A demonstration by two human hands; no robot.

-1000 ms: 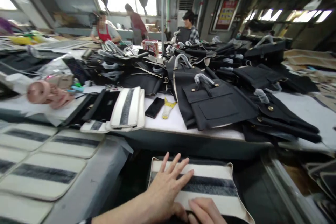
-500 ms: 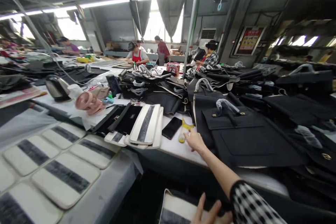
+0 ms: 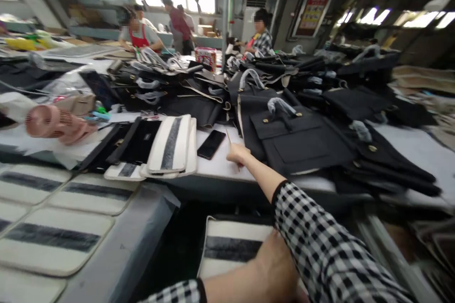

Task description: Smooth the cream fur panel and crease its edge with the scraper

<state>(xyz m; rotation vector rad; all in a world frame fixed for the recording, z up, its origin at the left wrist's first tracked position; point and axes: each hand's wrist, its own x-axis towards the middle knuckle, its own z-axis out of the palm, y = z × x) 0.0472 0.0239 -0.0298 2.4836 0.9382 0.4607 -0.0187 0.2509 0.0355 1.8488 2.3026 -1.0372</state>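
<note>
- Cream-and-black striped fabric panel (image 3: 231, 246) lies low in the view, on the near side of the white work surface (image 3: 220, 163); the left hand (image 3: 275, 265) rests on its right part, fingers hidden behind the right sleeve, so I cannot tell how far that grip is closed.
- Right hand (image 3: 237, 153), in a black-and-white checked sleeve (image 3: 320, 241), reaches out to the white work surface; its grip is closed on a thin yellowish tool (image 3: 229, 138), of which only a slim tip sticks up above the fingers.
- Black smartphone (image 3: 211, 144) lies flat on the surface just left of the right hand, not touching it.
- Left of the phone sits a stack of cream panels with a dark centre stripe (image 3: 172, 144), and beyond that some flat black fabric pieces (image 3: 137, 142).
- Right of the right hand lies a black handbag with gold studs and a wrapped handle (image 3: 302, 137), with more black bags heaped behind it.
- Pink handheld fan (image 3: 53, 123) lies far left of the phone.
- More striped panels (image 3: 57, 234) are spread on a grey side surface, left of the panel under the left hand.
- Other people work at the far end of the surface, behind the bag heap.
</note>
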